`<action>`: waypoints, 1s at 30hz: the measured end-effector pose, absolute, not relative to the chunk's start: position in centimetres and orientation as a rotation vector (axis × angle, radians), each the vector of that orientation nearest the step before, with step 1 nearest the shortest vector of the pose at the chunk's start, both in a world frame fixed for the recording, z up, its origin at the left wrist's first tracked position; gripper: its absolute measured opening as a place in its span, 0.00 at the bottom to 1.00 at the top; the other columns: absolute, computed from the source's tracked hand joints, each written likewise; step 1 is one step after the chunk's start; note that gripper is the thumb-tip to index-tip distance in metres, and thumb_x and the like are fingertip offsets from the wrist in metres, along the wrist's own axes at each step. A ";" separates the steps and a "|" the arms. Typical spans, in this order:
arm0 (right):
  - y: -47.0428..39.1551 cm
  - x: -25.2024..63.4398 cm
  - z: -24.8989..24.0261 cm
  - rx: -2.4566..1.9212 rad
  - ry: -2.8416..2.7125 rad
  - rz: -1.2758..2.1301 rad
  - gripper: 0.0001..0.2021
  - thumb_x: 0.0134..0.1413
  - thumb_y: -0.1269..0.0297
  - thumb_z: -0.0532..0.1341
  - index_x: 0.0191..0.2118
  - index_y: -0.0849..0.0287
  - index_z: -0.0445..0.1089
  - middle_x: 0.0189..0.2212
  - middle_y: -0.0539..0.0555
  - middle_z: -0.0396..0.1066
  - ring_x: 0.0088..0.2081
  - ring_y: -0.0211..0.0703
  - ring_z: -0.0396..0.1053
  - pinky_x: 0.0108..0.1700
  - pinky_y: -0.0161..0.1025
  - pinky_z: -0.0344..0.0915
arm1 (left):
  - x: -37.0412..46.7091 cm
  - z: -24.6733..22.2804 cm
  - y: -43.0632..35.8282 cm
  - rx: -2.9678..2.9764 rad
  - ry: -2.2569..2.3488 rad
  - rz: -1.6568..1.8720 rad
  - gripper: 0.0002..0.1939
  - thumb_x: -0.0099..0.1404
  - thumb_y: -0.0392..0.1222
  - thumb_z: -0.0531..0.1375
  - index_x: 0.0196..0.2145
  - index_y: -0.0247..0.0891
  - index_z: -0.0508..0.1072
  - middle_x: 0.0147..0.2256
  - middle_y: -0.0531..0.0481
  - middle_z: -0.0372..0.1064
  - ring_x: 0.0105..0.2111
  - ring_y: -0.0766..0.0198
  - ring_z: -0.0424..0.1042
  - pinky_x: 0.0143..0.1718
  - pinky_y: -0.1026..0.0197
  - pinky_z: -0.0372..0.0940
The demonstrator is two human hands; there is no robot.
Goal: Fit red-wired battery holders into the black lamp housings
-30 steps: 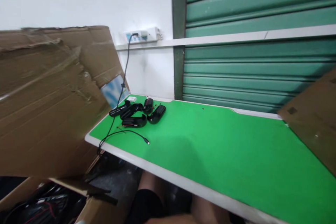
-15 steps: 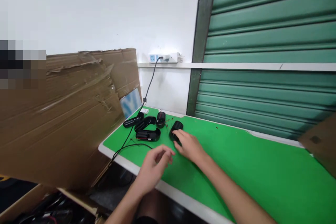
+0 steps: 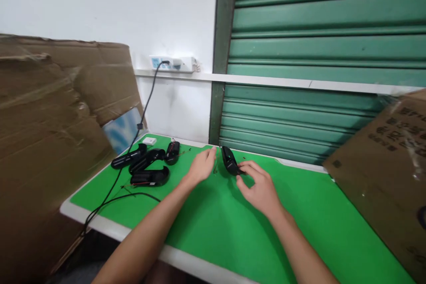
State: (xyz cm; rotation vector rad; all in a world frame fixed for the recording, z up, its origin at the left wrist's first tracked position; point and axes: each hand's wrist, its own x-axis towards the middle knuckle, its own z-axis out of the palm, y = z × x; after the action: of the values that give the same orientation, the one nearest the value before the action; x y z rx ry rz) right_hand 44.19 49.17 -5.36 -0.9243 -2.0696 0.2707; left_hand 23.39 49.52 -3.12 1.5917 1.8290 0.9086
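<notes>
whether the left hand (image 3: 202, 165) grips the thin wires (image 3: 215, 170) beside it is too small to tell. its forearm (image 3: 143, 233) hides the right end of the black cable (image 3: 133, 194). the right cardboard (image 3: 376, 159) is cut off, its print blurred.

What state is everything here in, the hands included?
Right hand: fingers on one black casing
Black casing: tilted, at the right hand's fingers
Left hand: beside that casing, apart from it; grip unclear
Four other black casings: lying on the green tabletop
Black cable: plugged in; other end hidden
Power strip: in use
Green shutter: down
</notes>
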 end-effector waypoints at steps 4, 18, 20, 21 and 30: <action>50.2 44.7 -6.1 -0.990 -2.108 0.332 0.10 0.57 0.61 0.59 0.38 0.61 0.74 0.41 0.56 0.73 0.41 0.38 0.73 0.48 0.36 0.71 | 22.9 -5.2 49.3 1.733 1.896 0.861 0.16 0.66 0.48 0.52 0.46 0.37 0.70 0.35 0.46 0.72 0.35 0.58 0.70 0.39 0.57 0.61; 51.4 47.5 -6.1 -1.162 -2.208 -0.078 0.16 0.54 0.47 0.66 0.32 0.57 0.74 0.46 0.55 0.71 0.47 0.48 0.70 0.48 0.46 0.69 | 23.5 -6.5 50.5 1.960 2.000 0.741 0.08 0.66 0.40 0.56 0.38 0.39 0.74 0.39 0.45 0.76 0.40 0.55 0.75 0.38 0.57 0.64; 51.1 47.1 -5.3 -1.026 -2.121 -0.215 0.13 0.58 0.52 0.64 0.40 0.57 0.75 0.48 0.56 0.71 0.50 0.47 0.68 0.53 0.46 0.68 | 23.1 -6.0 50.1 2.015 1.923 0.791 0.08 0.68 0.42 0.56 0.40 0.38 0.74 0.39 0.46 0.75 0.40 0.58 0.74 0.41 0.58 0.65; 50.8 46.7 -5.0 -0.967 -2.099 -0.289 0.13 0.60 0.56 0.63 0.45 0.58 0.75 0.49 0.56 0.71 0.52 0.47 0.67 0.55 0.46 0.67 | 23.1 -5.7 49.9 2.065 1.853 0.820 0.09 0.68 0.42 0.56 0.41 0.38 0.74 0.39 0.47 0.75 0.40 0.60 0.73 0.42 0.59 0.65; 50.2 45.2 -5.2 -0.945 -2.339 0.000 0.21 0.65 0.70 0.51 0.61 0.57 0.68 0.49 0.55 0.75 0.46 0.41 0.72 0.57 0.45 0.67 | 25.0 -5.9 49.6 2.266 1.273 1.046 0.16 0.69 0.50 0.58 0.48 0.38 0.73 0.41 0.47 0.72 0.41 0.62 0.70 0.44 0.61 0.66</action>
State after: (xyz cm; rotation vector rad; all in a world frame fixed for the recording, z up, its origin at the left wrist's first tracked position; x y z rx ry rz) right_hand 45.15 50.16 -5.19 -0.9453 -2.3391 -0.0004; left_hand 24.99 49.64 -5.93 2.2665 1.2734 1.0456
